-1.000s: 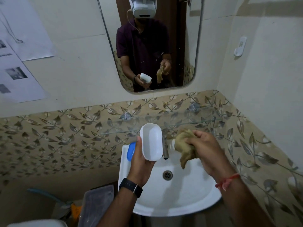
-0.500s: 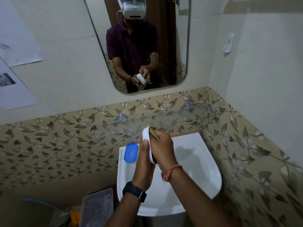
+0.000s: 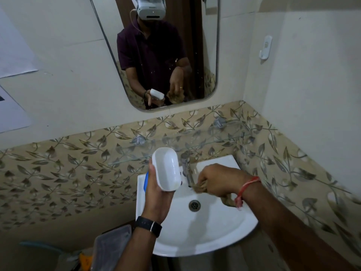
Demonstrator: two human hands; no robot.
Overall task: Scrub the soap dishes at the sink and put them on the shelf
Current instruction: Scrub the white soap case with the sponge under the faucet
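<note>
no text can be read; the print on the wall papers is too blurred

1. Mirror: rounded corners, mounted on the plain wall.
2. Leaf-patterned tile band: runs directly below the mirror.
3. Paper sheets: fixed to the wall, well left of the mirror.
4. White wall hook: on the side wall, right of the mirror.
5. Grey lidded container: far below the mirror, at floor level.
</note>
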